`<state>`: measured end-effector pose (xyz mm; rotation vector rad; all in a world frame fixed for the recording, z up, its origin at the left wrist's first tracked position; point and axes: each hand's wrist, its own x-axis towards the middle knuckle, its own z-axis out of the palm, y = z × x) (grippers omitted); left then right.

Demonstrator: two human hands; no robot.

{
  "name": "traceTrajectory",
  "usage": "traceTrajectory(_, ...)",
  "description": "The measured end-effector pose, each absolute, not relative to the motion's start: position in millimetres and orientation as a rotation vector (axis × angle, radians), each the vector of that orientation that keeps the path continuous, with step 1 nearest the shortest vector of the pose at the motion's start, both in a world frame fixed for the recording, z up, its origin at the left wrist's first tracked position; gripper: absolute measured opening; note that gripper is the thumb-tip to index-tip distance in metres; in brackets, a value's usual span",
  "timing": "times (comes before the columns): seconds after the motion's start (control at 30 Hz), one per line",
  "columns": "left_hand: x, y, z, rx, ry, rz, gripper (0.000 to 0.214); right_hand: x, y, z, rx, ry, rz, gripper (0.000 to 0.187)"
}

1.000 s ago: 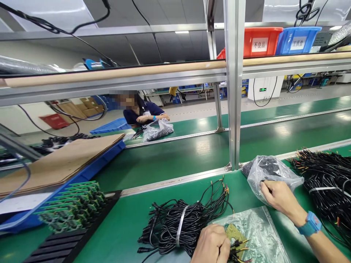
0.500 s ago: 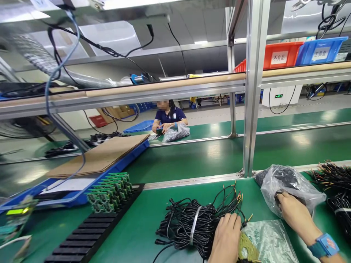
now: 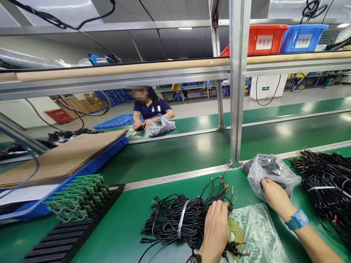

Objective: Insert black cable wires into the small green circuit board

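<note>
My left hand (image 3: 215, 230) lies on the right end of a tied bundle of black cables (image 3: 181, 217), its fingers spread over the wire ends, next to a small olive circuit board (image 3: 235, 230) lying on a flat clear bag (image 3: 257, 233). My right hand (image 3: 275, 195), with a blue wrist strap, reaches into the mouth of a crumpled clear plastic bag (image 3: 270, 171) holding small dark parts. Whether its fingers hold a part is hidden by the bag.
A large heap of black cables (image 3: 326, 182) lies at the right. A black slotted tray with green circuit boards (image 3: 79, 199) stands at the left, beside a blue crate covered with cardboard (image 3: 65, 157). An aluminium post (image 3: 236, 91) rises ahead. A person (image 3: 150, 107) works across the conveyor.
The view swung left and back. My left hand moved from the circuit board up onto the cable bundle. My right hand stayed at the bag of parts.
</note>
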<state>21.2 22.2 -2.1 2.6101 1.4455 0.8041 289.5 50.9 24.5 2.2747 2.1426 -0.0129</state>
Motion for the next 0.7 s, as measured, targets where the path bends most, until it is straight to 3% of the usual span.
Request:
traceTrajectory(0.1, 19, 19, 10, 2.475, 1.293, 0.976, 0.024, 291, 51, 30, 2.293, 2.164, -0.034, 0.016)
traceTrajectory(0.2, 14, 17, 18, 2.395, 1.159, 1.0, 0.016, 294, 50, 37, 2.331, 2.15, -0.057, 0.018)
traceTrajectory(0.43, -4, 14, 20, 2.396, 1.076, 0.628, 0.014, 298, 50, 37, 2.317, 2.123, -0.038, 0.037)
traceTrajectory(0.7, -15, 13, 29, 2.373, 1.071, 0.397, 0.018, 296, 57, 35, 2.305, 2.035, -0.009, 0.022)
